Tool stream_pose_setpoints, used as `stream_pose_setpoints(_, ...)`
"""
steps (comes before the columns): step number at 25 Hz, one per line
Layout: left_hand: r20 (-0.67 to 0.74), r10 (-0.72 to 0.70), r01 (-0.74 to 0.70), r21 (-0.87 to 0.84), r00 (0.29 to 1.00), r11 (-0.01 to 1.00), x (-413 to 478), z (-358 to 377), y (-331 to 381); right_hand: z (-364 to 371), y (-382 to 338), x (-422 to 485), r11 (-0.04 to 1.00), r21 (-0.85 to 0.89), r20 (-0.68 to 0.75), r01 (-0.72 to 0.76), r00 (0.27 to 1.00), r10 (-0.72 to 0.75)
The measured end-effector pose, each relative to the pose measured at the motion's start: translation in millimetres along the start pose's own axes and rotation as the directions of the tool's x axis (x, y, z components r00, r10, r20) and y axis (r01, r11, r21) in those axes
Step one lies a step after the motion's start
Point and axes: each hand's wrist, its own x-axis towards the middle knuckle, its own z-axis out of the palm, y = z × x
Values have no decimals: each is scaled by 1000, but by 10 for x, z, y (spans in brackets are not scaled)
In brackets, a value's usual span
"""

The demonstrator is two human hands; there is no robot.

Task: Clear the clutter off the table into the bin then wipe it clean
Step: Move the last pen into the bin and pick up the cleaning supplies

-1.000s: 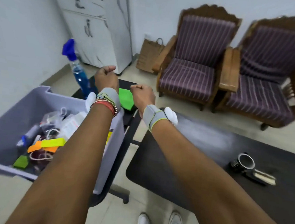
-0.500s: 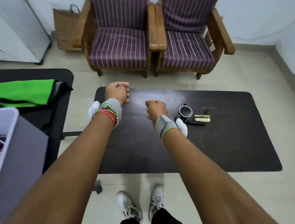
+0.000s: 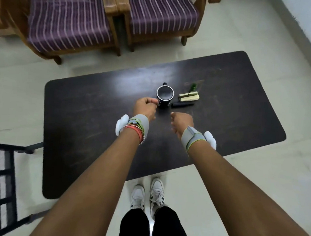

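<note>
Dark rectangular table [image 3: 94, 131] holds a black round mug [image 3: 165, 96] and a cream block [image 3: 188, 97]; our left hand [image 3: 145, 107] curls empty just beside the mug, right hand [image 3: 182, 121] fisted, empty.

A black mug [image 3: 165, 96] is seen upright on a dark table [image 3: 88, 112], with a pale block [image 3: 188, 98] and a black marker [image 3: 181, 105] laid just beside it. The left hand [image 3: 145, 107] is held curled just beside the mug; the right hand [image 3: 182, 122] is curled nearby, nothing gripped.
</note>
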Motion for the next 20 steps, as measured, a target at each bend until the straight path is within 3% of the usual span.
stream_pose_setpoints(5,129,87,-119,264,988,957,491,930,-395,-187,164,865,1000,3,-44,5,999,-5)
stream_pose_setpoints(9,227,123,-220,471,966,854,908,1448,-664,-214,333,1545,985,161,-108,-66,991,84)
stream_pose_setpoints(14,200,208,-289,652,957,701,1410,1946,-935,-222,617,2220,925,373,-145,-79,979,142)
stream_pose_setpoints(20,106,356,-284,820,929,497,1755,2127,-1140,-251,765,2503,860,510,-230,15,966,119)
